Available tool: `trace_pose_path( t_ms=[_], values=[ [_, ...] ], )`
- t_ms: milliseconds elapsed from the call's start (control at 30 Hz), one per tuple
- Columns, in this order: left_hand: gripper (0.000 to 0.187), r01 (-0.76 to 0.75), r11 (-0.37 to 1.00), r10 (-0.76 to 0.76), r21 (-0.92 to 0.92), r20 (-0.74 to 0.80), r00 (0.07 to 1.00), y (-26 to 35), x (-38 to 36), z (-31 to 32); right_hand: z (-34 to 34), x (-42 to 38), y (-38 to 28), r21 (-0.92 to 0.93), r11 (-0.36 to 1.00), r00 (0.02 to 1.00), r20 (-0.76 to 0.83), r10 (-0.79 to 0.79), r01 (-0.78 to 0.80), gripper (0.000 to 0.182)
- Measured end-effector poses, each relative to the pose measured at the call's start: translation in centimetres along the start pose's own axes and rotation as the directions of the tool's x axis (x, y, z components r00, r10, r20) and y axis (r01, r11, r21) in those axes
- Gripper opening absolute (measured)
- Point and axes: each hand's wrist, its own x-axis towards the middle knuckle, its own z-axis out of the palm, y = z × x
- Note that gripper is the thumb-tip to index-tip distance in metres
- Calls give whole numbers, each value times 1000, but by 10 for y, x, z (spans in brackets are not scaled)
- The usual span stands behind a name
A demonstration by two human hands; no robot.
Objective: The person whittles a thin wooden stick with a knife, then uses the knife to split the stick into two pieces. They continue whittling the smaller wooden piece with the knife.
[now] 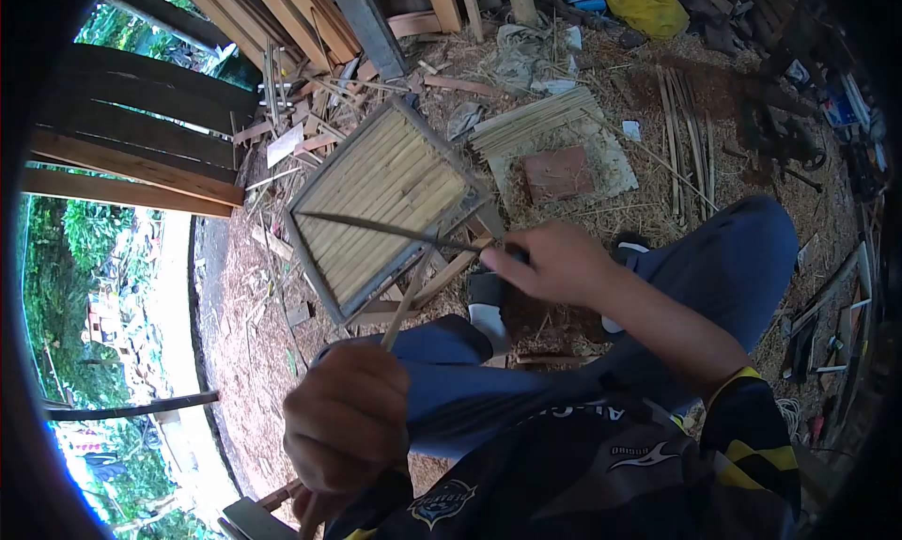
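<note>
A long dark blade (376,227) reaches leftward from my right hand (554,263), whose fingers are wrapped round its handle. Its tip lies over a framed panel of bamboo strips (376,197) that stands low in front of me. My left hand (348,418), at the lower left, is closed round a thin bamboo strip (404,305). The strip's upper end meets the blade near the panel's front edge, and its lower end shows below my fist.
Beyond my feet, a reddish block (559,173) rests on a pale sheet beside a bundle of thin strips (536,119). Further strips (672,136) lie right. Wooden boards (282,18) lean at the back left. A yellow bag (648,12) is at the back.
</note>
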Motion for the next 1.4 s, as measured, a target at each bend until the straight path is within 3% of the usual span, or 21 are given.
trace_pose_path(
  t_ms=[133, 167, 233, 267, 367, 433, 500, 600, 700, 800, 900, 1000, 1067, 1100, 1200, 1333, 1400],
  values=[
    [48, 53, 983, -5, -178, 263, 965, -7, 14, -20, -3, -15, -15, 33, 983, 982, -62, -177, 179, 60],
    [47, 68, 987, -39, -147, 192, 981, -4, 10, -16, -2, -17, -16, 55, 969, 969, -75, -236, 241, 60],
    [44, 98, 991, -92, -92, 66, 994, 5, 3, -6, 5, 6, 16, -5, 1000, 999, -46, -25, 25, 60],
    [44, 85, 994, -80, -74, 66, 995, 6, 3, -4, 7, 14, 27, -41, 995, 996, -41, 84, -86, 60],
    [46, 49, 997, -45, -54, 67, 997, 0, 7, -8, 2, 11, 27, -76, 989, 992, -22, 122, -123, 61],
    [51, 60, 998, -58, -37, 31, 998, 4, 3, -11, 7, 6, 28, -22, 999, 999, -38, 30, -31, 62],
    [55, 42, 997, -30, 63, -174, 984, 4, -2, 0, 18, 3, 27, 54, 996, 996, -65, -66, 70, 63],
    [56, 91, 996, -90, 9, -100, 991, 8, -3, -8, 19, 22, 44, 46, 996, 995, -60, 80, -77, 55],
    [57, 101, 991, -66, 89, -335, 940, 12, -7, 0, 14, 6, 22, -58, 997, 975, -216, -57, 45, 56],
    [56, 104, 994, -97, 28, -194, 976, 10, -3, -11, 11, -5, 18, 56, 984, 976, -147, -160, 170, 60],
    [55, 94, 996, -94, -5, -144, 985, 9, 2, -11, 23, 23, 67, -4, 969, 968, -45, 247, -248, 60],
    [56, 58, 998, -50, 35, -198, 979, 6, 5, -12, 21, 28, 91, -44, 968, 969, 7, 249, -248, 60],
    [60, 48, 997, -28, 59, -316, 948, 5, 0, -13, 23, 15, 67, 54, 995, 992, -94, 87, -82, 61],
    [60, 58, 998, -52, 17, -263, 963, 4, 1, -17, 24, 10, 58, 100, 995, 989, -145, 3, 12, 61],
    [63, 100, 991, -106, -87, -69, 992, 2, 11, -30, 31, 29, 83, 121, 985, 990, -47, 132, -125, 65],
    [64, 48, 999, -51, -21, -196, 979, 2, 8, -24, 27, 25, 69, -108, 971, 976, -83, 204, -212, 69],
    [64, 60, 996, -69, -61, -157, 985, 1, 11, -29, 24, 8, 58, -16, 992, 985, -123, 122, -125, 66]
  ],
)
